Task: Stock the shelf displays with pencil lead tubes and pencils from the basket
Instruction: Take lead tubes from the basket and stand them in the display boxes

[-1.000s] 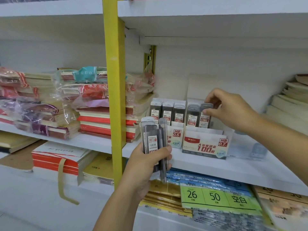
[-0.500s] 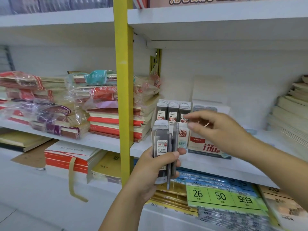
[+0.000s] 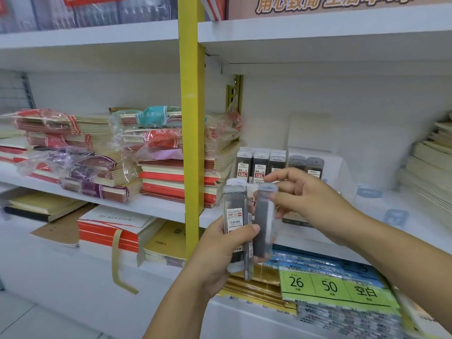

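My left hand [image 3: 220,255] grips a bundle of grey pencil lead tubes [image 3: 234,216] upright in front of the shelf. My right hand [image 3: 308,201] pinches the top of the rightmost tube [image 3: 263,223] in that bundle. Behind the hands, on the white shelf [image 3: 403,216], stand two cardboard display boxes: the left display [image 3: 260,165] holds three rows of 0.5 tubes, the right display [image 3: 305,163] holds two tubes. The fronts of both displays are hidden by my hands. No basket is in view.
A yellow upright post [image 3: 192,133] divides the shelving just left of my hands. Wrapped stacks of notebooks [image 3: 156,152] fill the shelf to the left, paper stacks [image 3: 433,167] sit at the far right. Below lie green-labelled packs [image 3: 330,287] and yellow pads.
My right hand has left the right display, come back toward me and closed its fingers on the top of a tube in my left hand's bundle. The view has tilted upward.
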The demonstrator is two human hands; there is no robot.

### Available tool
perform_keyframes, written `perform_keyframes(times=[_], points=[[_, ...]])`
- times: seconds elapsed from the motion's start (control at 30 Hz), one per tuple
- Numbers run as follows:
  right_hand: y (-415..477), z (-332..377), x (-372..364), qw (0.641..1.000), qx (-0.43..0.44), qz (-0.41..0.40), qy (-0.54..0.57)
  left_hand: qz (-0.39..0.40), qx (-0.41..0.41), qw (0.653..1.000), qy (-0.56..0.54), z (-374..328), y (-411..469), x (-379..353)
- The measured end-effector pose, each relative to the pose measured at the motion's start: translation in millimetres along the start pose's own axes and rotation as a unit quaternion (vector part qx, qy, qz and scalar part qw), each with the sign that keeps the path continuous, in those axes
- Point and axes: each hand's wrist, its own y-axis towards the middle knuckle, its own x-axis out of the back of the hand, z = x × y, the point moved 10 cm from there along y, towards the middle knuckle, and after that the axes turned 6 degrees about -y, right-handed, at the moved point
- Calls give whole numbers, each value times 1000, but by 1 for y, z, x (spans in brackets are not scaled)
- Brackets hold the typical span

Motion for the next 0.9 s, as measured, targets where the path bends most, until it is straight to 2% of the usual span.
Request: perform_keyframes(times=[0.1,0.2,0.3,0.47,0.73,0.9], points=[[0,-5,4,999,-18,-7,29,-16,4,1000,-22,1,1,6],[-1,-1,8,1000,-6,-8,12,-21,19,998,-49,5,2,9],[-3,6,8,1000,10,4,-26,-34,19,998,-41,6,3,13],[-4,7,4,1000,7,17,10,-30,11,999,-33,4,2,12],[-4,2,9,999,-7,10,-32,-35,1,999,-18,0,4,18],[-2,0,13,999,-24,8,37,-43,-9,999,-3,-3,3,20]])
